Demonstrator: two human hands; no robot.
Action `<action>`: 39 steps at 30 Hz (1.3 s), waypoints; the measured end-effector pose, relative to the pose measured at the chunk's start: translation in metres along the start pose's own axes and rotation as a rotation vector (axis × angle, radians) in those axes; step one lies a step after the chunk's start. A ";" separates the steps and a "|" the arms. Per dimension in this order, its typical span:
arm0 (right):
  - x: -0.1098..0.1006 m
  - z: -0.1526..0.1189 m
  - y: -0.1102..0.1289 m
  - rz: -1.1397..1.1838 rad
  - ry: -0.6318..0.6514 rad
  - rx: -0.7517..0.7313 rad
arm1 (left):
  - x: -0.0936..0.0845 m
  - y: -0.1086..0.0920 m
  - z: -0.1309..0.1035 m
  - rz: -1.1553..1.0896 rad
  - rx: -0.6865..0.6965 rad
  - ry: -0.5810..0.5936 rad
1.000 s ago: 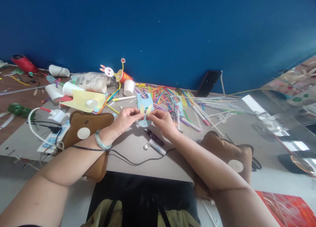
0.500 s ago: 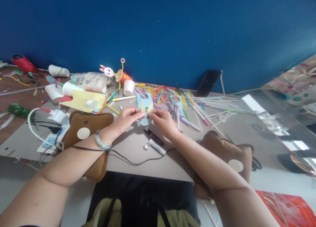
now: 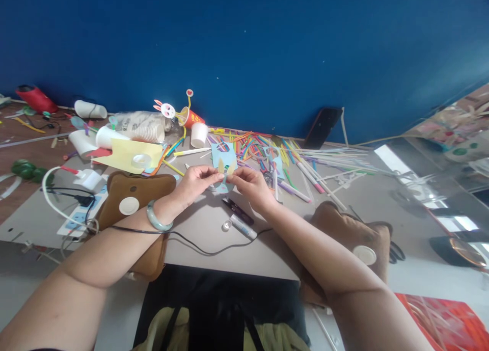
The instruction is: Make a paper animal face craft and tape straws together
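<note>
While the left hand (image 3: 200,184) pinches the cutout (image 3: 222,186) at 1 side, the right hand (image 3: 252,186) pinches the other.

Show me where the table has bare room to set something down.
The table has a bare patch between the left brown pouch and white tube; a black cable crosses its near part. Another lies right of the right brown pouch. Beyond both hands, straws and markers crowd it; paper cups fill the far left.
</note>
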State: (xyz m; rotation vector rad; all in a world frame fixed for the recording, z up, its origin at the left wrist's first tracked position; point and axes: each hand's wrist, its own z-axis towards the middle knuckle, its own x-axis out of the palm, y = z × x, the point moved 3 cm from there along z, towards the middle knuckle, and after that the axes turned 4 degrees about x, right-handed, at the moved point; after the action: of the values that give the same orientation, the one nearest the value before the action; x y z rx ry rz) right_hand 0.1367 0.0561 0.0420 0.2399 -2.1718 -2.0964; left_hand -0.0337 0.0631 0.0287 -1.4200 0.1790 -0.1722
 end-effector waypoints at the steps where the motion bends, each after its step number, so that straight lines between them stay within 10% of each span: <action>1: 0.000 0.000 0.000 0.001 -0.001 -0.001 | 0.000 0.000 0.000 -0.001 -0.006 0.005; 24: 0.000 -0.001 0.002 -0.042 -0.024 -0.010 | -0.001 -0.005 -0.003 0.053 -0.010 -0.038; 39: -0.089 -0.030 0.117 0.219 -0.665 -0.649 | -0.022 -0.008 0.013 -0.016 0.247 -0.352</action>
State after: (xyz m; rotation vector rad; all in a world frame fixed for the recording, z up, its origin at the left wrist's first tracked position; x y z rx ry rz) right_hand 0.2252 0.0479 0.1626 -0.8099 -1.4807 -2.8408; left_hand -0.0527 0.0797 0.0389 -1.1841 -0.1401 0.0435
